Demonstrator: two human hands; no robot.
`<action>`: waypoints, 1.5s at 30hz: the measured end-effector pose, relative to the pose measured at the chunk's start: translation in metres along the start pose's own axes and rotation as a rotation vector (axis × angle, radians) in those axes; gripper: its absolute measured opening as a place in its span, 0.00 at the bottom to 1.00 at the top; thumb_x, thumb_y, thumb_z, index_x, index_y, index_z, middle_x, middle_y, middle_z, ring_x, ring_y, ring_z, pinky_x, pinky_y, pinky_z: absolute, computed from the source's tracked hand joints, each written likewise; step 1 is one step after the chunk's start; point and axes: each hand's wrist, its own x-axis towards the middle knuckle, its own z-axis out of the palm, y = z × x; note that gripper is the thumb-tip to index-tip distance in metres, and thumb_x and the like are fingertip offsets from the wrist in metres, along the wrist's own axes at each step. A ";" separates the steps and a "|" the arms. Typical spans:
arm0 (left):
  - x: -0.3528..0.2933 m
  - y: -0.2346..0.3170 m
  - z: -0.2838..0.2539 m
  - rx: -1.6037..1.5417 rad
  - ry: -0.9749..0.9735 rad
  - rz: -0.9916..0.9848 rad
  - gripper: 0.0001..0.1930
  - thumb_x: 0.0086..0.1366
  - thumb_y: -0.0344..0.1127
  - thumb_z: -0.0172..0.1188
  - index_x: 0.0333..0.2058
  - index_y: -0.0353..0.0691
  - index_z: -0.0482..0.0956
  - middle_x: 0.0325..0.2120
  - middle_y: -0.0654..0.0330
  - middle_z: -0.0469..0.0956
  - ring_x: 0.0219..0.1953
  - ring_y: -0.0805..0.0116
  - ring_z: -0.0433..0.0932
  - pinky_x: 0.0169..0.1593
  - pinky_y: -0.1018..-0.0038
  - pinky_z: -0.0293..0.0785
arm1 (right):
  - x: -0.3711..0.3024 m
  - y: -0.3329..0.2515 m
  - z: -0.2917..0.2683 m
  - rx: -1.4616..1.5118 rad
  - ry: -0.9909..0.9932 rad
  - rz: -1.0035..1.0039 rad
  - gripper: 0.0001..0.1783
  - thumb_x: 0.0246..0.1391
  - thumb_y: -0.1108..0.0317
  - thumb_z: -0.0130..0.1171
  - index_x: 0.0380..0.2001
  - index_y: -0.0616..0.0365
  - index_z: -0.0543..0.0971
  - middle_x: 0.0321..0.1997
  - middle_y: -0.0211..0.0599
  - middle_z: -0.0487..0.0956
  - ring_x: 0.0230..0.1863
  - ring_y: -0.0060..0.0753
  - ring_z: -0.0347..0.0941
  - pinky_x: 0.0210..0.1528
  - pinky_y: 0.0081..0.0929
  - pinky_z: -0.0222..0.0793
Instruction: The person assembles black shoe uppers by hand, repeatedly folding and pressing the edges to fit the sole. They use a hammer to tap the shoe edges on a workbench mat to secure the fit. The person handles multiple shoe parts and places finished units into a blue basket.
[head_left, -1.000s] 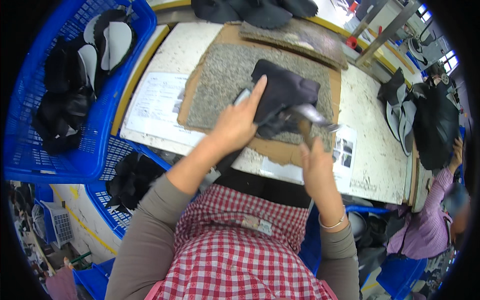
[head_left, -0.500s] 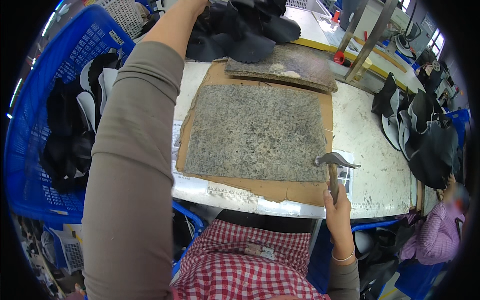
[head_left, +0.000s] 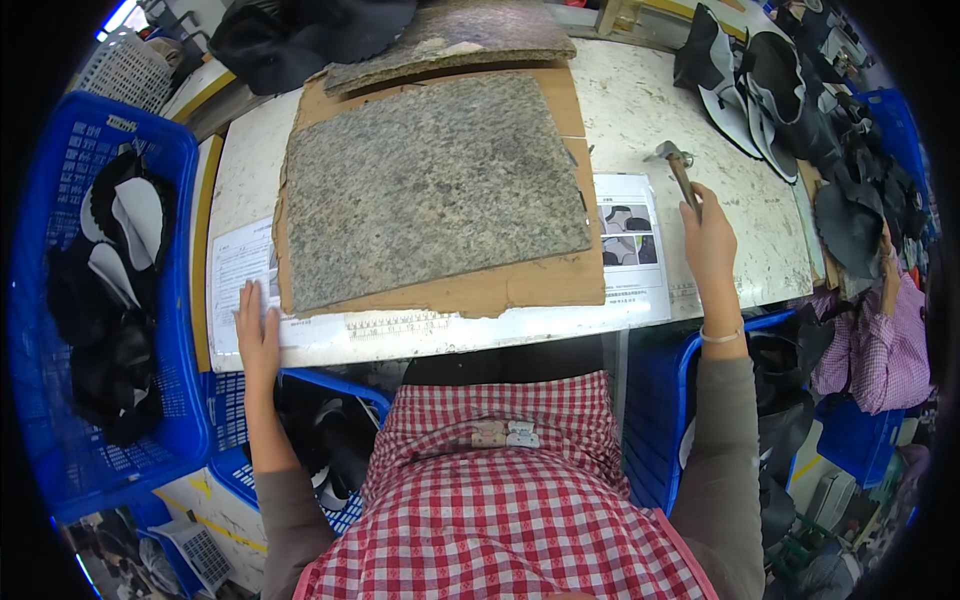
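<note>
My right hand [head_left: 711, 240] is wrapped round the handle of a hammer [head_left: 683, 178], its metal head pointing away from me over the right side of the white table. At the table's left front edge my left hand [head_left: 258, 335] lies with fingers stretched out on a printed sheet [head_left: 240, 262], holding nothing. Between the hands a flat, speckled grey slab [head_left: 440, 190] lies bare on a brown cardboard sheet [head_left: 545, 292]. Another printed sheet with pictures [head_left: 632, 285] lies right of the cardboard, near the hammer hand.
Behind the slab sits another slab [head_left: 460, 45], beside black leather-like pieces [head_left: 310, 42]. A blue basket [head_left: 190, 420] with black and white pieces stands left. More such pieces [head_left: 778, 90] lie at the table's right, near a co-worker's hand [head_left: 888, 262]. Blue bins [head_left: 665, 430] sit below the table.
My left hand has come back from the black pile at the far side to the table's left front edge. The hammer has moved away from the slab's right edge. The view has shifted.
</note>
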 end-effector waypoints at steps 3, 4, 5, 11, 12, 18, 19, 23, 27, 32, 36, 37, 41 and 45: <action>-0.036 -0.037 -0.021 -0.324 0.121 -0.239 0.25 0.74 0.34 0.57 0.66 0.34 0.72 0.66 0.46 0.72 0.70 0.52 0.68 0.73 0.64 0.60 | 0.013 -0.016 0.019 -0.165 0.098 -0.269 0.19 0.63 0.61 0.63 0.54 0.57 0.80 0.49 0.47 0.84 0.44 0.54 0.82 0.47 0.48 0.76; -0.039 -0.042 -0.027 -0.311 0.185 -0.227 0.25 0.73 0.34 0.58 0.66 0.34 0.73 0.64 0.46 0.73 0.68 0.52 0.70 0.71 0.64 0.62 | 0.017 -0.032 0.028 -0.109 0.142 -0.367 0.18 0.64 0.59 0.62 0.51 0.58 0.81 0.48 0.48 0.84 0.44 0.55 0.82 0.47 0.48 0.76; -0.038 -0.047 -0.042 -0.235 0.237 -0.346 0.25 0.72 0.34 0.59 0.65 0.34 0.73 0.63 0.46 0.75 0.66 0.52 0.72 0.70 0.64 0.64 | 0.022 -0.051 0.040 -0.018 0.210 -0.467 0.18 0.64 0.57 0.62 0.48 0.60 0.83 0.47 0.50 0.85 0.44 0.56 0.82 0.47 0.49 0.76; 0.018 -0.058 -0.089 -0.081 0.495 -0.051 0.25 0.66 0.32 0.65 0.61 0.35 0.76 0.60 0.44 0.75 0.63 0.44 0.72 0.68 0.61 0.67 | 0.040 -0.099 0.075 0.261 -0.573 0.140 0.28 0.67 0.47 0.58 0.31 0.66 0.81 0.26 0.39 0.81 0.27 0.41 0.76 0.33 0.41 0.71; 0.035 -0.064 -0.096 -0.090 0.508 -0.061 0.24 0.64 0.30 0.65 0.60 0.34 0.77 0.59 0.44 0.75 0.62 0.45 0.73 0.67 0.60 0.67 | 0.042 -0.094 0.076 0.504 -0.621 0.148 0.25 0.67 0.48 0.58 0.30 0.62 0.80 0.24 0.31 0.75 0.23 0.32 0.69 0.28 0.35 0.66; 0.137 -0.101 -0.107 0.107 0.367 -0.246 0.35 0.60 0.38 0.71 0.65 0.33 0.71 0.57 0.41 0.75 0.62 0.46 0.74 0.66 0.61 0.69 | 0.002 -0.068 0.049 1.512 -0.358 0.450 0.13 0.70 0.54 0.56 0.34 0.49 0.76 0.20 0.16 0.59 0.17 0.10 0.50 0.18 0.14 0.44; 0.150 -0.107 -0.102 0.065 0.299 -0.292 0.45 0.58 0.37 0.73 0.71 0.34 0.60 0.65 0.37 0.65 0.68 0.42 0.65 0.69 0.58 0.65 | -0.010 -0.072 0.047 1.503 -0.335 0.453 0.12 0.71 0.55 0.55 0.36 0.50 0.76 0.21 0.17 0.60 0.17 0.10 0.51 0.19 0.14 0.46; 0.178 -0.136 -0.085 0.444 0.387 -0.396 0.56 0.54 0.37 0.76 0.74 0.40 0.47 0.72 0.40 0.48 0.75 0.37 0.46 0.71 0.42 0.60 | -0.044 -0.090 0.053 1.508 -0.092 0.477 0.11 0.74 0.58 0.54 0.45 0.53 0.76 0.23 0.19 0.65 0.20 0.11 0.56 0.22 0.12 0.54; 0.188 -0.168 -0.075 0.336 0.293 -0.515 0.57 0.59 0.45 0.75 0.76 0.46 0.41 0.71 0.41 0.49 0.74 0.40 0.49 0.67 0.39 0.64 | -0.044 -0.079 0.066 1.740 -0.001 0.536 0.13 0.76 0.59 0.52 0.52 0.56 0.75 0.27 0.23 0.69 0.22 0.11 0.59 0.27 0.12 0.60; 0.216 -0.192 -0.091 0.423 0.446 -0.458 0.39 0.64 0.37 0.66 0.69 0.43 0.56 0.62 0.46 0.63 0.70 0.42 0.60 0.59 0.46 0.75 | -0.037 -0.054 0.062 1.864 -0.288 0.387 0.12 0.76 0.62 0.52 0.52 0.58 0.75 0.21 0.23 0.64 0.21 0.12 0.56 0.26 0.14 0.60; 0.229 -0.170 -0.130 0.274 0.566 -0.566 0.12 0.71 0.39 0.54 0.44 0.43 0.84 0.43 0.47 0.84 0.46 0.41 0.83 0.50 0.49 0.79 | -0.039 -0.067 0.058 1.909 -0.287 0.444 0.09 0.75 0.65 0.53 0.50 0.58 0.74 0.20 0.23 0.63 0.21 0.15 0.56 0.26 0.15 0.61; 0.227 -0.156 -0.138 0.254 0.616 -0.563 0.12 0.71 0.41 0.55 0.40 0.45 0.87 0.39 0.46 0.86 0.43 0.40 0.84 0.48 0.48 0.79 | -0.039 -0.073 0.058 1.946 -0.293 0.374 0.09 0.74 0.66 0.53 0.49 0.58 0.74 0.21 0.22 0.63 0.21 0.15 0.57 0.25 0.15 0.61; 0.182 -0.055 -0.123 0.244 0.576 0.237 0.09 0.56 0.28 0.61 0.35 0.47 0.85 0.31 0.53 0.83 0.34 0.45 0.82 0.39 0.54 0.78 | -0.032 -0.096 0.062 1.782 0.088 0.728 0.07 0.72 0.64 0.56 0.43 0.57 0.74 0.23 0.21 0.63 0.22 0.16 0.57 0.22 0.16 0.55; 0.102 0.052 -0.067 0.085 0.300 0.580 0.30 0.51 0.19 0.59 0.54 0.49 0.84 0.36 0.58 0.81 0.39 0.54 0.82 0.41 0.62 0.80 | -0.029 -0.119 0.049 1.465 -0.082 0.588 0.10 0.71 0.62 0.57 0.34 0.51 0.72 0.24 0.18 0.61 0.19 0.14 0.53 0.21 0.18 0.47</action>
